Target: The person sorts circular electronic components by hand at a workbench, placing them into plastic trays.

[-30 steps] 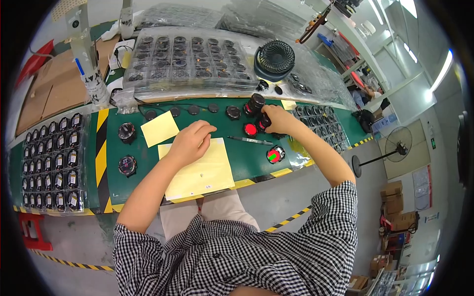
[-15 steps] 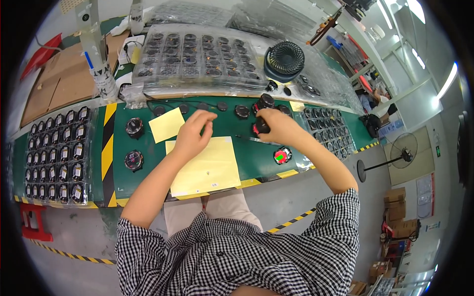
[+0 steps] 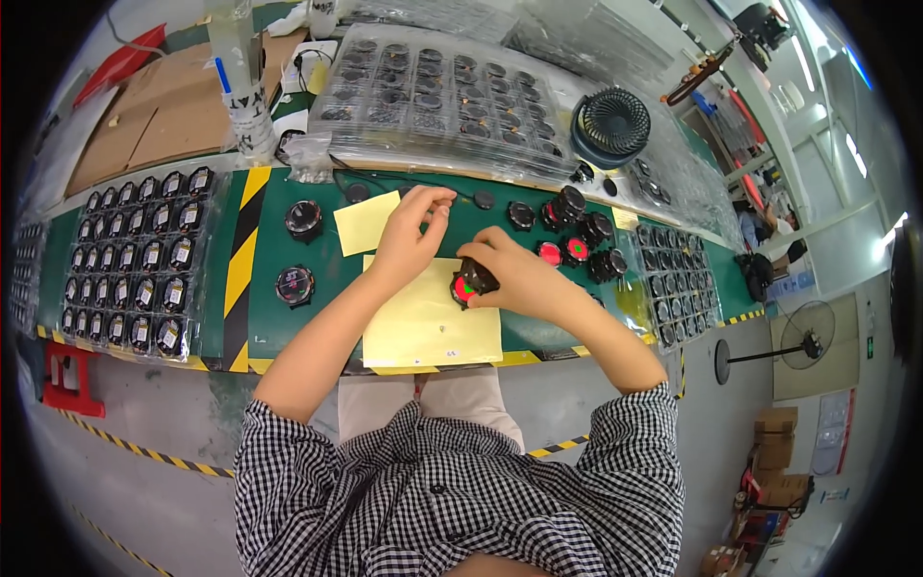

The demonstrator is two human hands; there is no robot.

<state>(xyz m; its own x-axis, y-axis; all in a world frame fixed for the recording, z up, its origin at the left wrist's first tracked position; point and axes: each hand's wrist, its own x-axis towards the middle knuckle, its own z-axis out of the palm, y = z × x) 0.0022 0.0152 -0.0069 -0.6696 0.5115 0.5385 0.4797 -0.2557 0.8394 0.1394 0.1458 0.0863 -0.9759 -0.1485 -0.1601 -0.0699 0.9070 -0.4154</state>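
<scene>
My right hand grips a round black watch case with a red and green face, tilted over the right side of a yellow sheet. To its left, my left hand hovers above the sheet's far edge with thumb and fingers apart, holding nothing. Two more watch cases, one farther back and one nearer, lie left of the sheet. Right of my hands stands a group of black watch cases, one showing a red face with a green mark. A smaller yellow paper lies by my left wrist.
Trays of round parts stand at the left, the right and the back. A small black fan sits at the back right. Black discs and cables line the rear edge. Striped tape crosses the green table.
My right hand has come left and nearer, from the group of watch cases to the yellow sheet, with a watch case in it. The view has shifted; my left hand keeps its pose.
</scene>
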